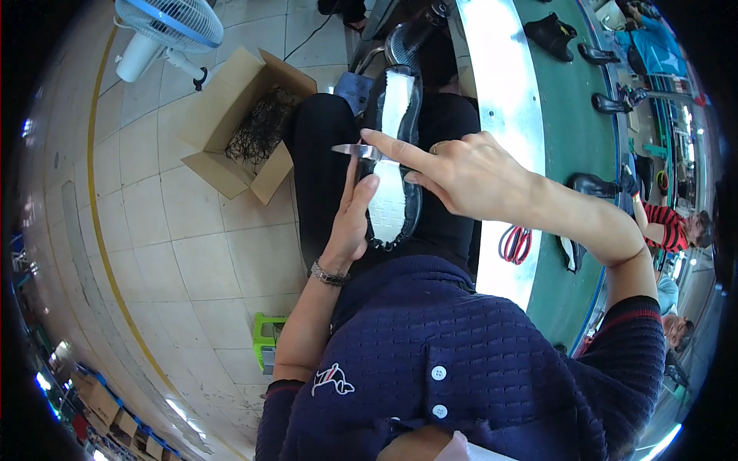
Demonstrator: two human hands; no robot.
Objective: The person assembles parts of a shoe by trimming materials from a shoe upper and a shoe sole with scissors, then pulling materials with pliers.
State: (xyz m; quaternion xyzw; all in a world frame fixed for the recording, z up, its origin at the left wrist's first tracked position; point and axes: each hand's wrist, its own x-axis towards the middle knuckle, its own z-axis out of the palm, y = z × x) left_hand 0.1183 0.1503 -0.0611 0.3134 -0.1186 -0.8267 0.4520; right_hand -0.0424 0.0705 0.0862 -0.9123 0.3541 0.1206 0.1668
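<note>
Black shoe (396,154) lies sole-up on the person's lap, white insole board facing the camera, toe end toward the body.

Left hand (355,219): fingers closed along the shoe's left edge, thumb pressed near the white board; grip is snug on the shoe.

Right hand (461,173): fingers curled around a metal blade tool (355,150), index finger extended along it; the blade lies across the shoe, tip projecting past its left edge.

Open cardboard box (231,127) with dark scraps stands on the floor to the left. Green table (569,115) to the right carries more black shoes (550,34). Red-handled pliers (515,244) lie near its edge.
</note>
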